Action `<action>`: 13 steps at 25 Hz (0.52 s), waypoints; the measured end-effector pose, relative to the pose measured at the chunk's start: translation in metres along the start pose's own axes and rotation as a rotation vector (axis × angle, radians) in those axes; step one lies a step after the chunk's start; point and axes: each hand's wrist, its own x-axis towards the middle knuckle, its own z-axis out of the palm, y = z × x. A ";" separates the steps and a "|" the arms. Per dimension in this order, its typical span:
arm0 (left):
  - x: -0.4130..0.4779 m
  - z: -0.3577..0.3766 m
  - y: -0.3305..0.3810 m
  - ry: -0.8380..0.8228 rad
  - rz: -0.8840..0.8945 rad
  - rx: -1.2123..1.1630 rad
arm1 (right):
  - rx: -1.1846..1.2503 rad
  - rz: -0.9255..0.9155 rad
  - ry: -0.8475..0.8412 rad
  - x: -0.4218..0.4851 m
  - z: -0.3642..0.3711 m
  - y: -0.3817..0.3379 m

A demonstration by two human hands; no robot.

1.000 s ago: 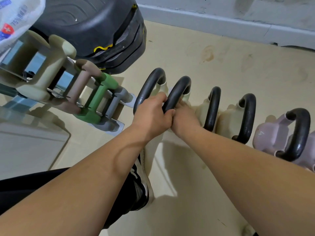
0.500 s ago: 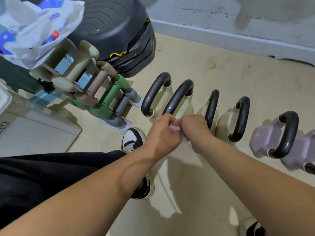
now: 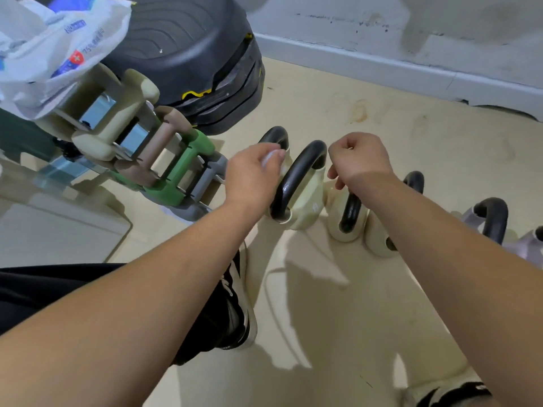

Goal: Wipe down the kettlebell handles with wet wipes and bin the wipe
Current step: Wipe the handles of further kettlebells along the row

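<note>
Left fingers point(image 3: 274, 155): curled together around a crumpled white wet wipe point(image 3: 269, 160), which showed only as a pale, blurred wad at the fingertips.
Left hand point(image 3: 252, 174): sat just beside the first black curved kettlebell handle point(image 3: 274, 135), at about 9 o'clock from the second black handle point(image 3: 296, 177); whether the wipe touched either handle could not be told.
Right fingers point(image 3: 345, 148): folded into a loose fist with nothing visible inside.
Right hand point(image 3: 360, 163): hovered at 3 o'clock of the second handle's top, above the third black handle point(image 3: 351, 211), apart from both.
Kettlebells: cream rounded bodies point(image 3: 305, 207) stood in a row on the beige floor point(image 3: 382, 127), running toward 3 o'clock, where a pale lilac kettlebell point(image 3: 526, 245) with a black handle stood at the frame edge.
Dumbbell rack: at 9 to 10 o'clock of the left hand, cream, brown, green and grey dumbbells point(image 3: 176, 168) lay side by side.
Wipe packet: a white-and-blue soft plastic pack point(image 3: 58, 48) lay at 10 o'clock, above the dumbbells.
Black ribbed platform point(image 3: 182, 48): stood at 12 o'clock, behind the rack, near the grey wall point(image 3: 411, 30).
Shoe: a black-and-white trainer point(image 3: 238, 304) rested on the floor at 6 o'clock of the left hand.
</note>
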 end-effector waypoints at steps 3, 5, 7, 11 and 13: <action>-0.016 0.029 -0.011 -0.297 0.145 0.212 | 0.001 -0.008 0.047 0.010 -0.001 0.016; -0.027 0.029 -0.024 -0.255 0.178 0.332 | -0.011 -0.023 0.130 0.015 -0.004 0.026; -0.039 0.019 -0.041 -0.254 0.132 0.548 | -0.023 -0.026 0.190 0.017 -0.013 0.032; -0.091 0.025 -0.033 -0.818 -0.055 1.033 | -0.002 0.056 0.206 0.020 -0.032 0.048; -0.103 0.046 -0.022 -0.816 -0.004 0.806 | 0.007 0.114 0.110 0.020 -0.039 0.054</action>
